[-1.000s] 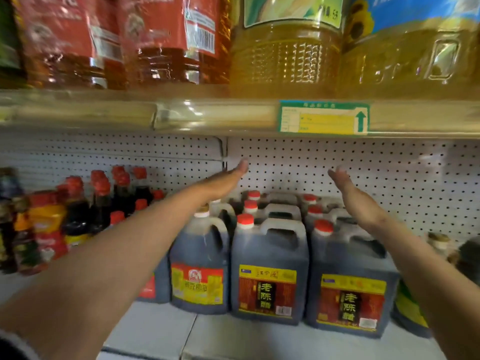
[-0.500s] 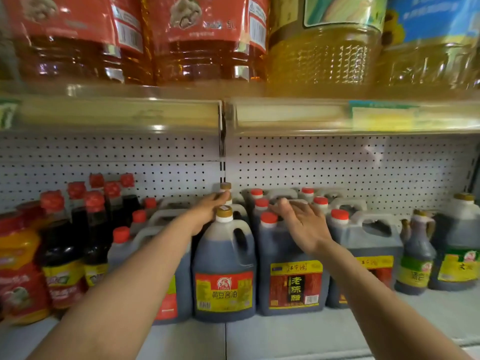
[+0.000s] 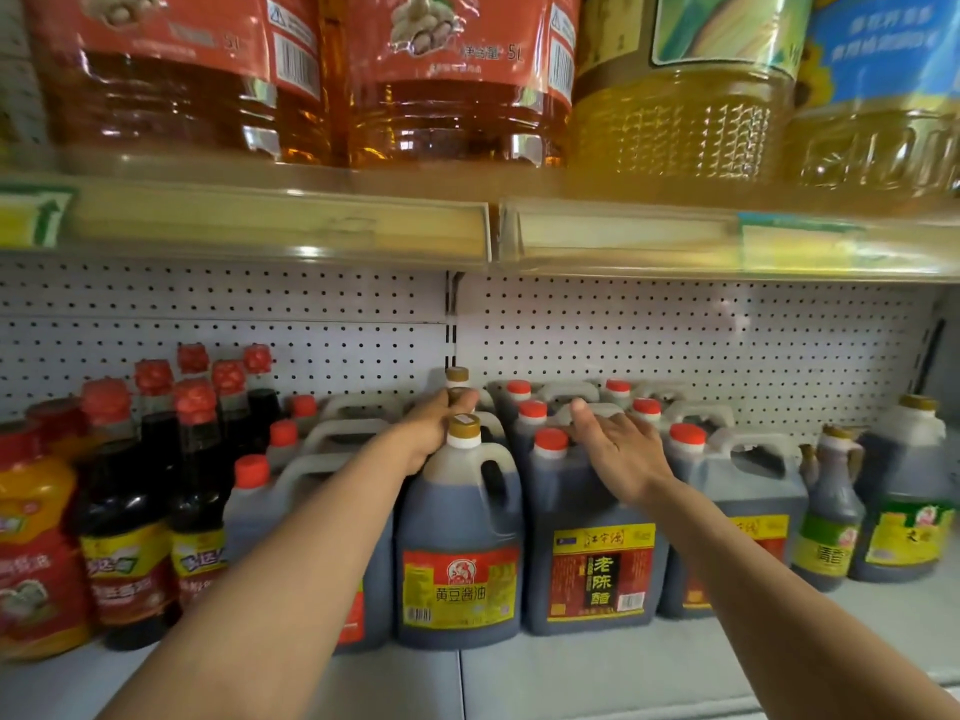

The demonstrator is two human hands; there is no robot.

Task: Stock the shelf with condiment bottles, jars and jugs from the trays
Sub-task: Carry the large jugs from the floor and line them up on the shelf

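Note:
On the lower shelf (image 3: 571, 672) a gold-capped soy sauce jug (image 3: 457, 517) with a red and yellow label stands at the front of a row. My left hand (image 3: 431, 433) reaches beside its neck, and its fingers curl round the cap of the second soy sauce jug (image 3: 459, 393) just behind. My right hand (image 3: 621, 452) lies with spread, straight fingers on top of the red-capped vinegar jug (image 3: 597, 553), over its handle. More vinegar jugs stand behind it and to its right.
Tall dark sauce bottles (image 3: 124, 517) with red caps crowd the left end. Two gold-capped jugs (image 3: 904, 491) stand at the right. The upper shelf rail (image 3: 291, 226) hangs low overhead and carries big oil jugs (image 3: 182, 80). White pegboard backs the shelf.
Both hands have come down from the pegboard onto the jug tops. The left hand has settled at the soy sauce caps and the right hand on the vinegar jug.

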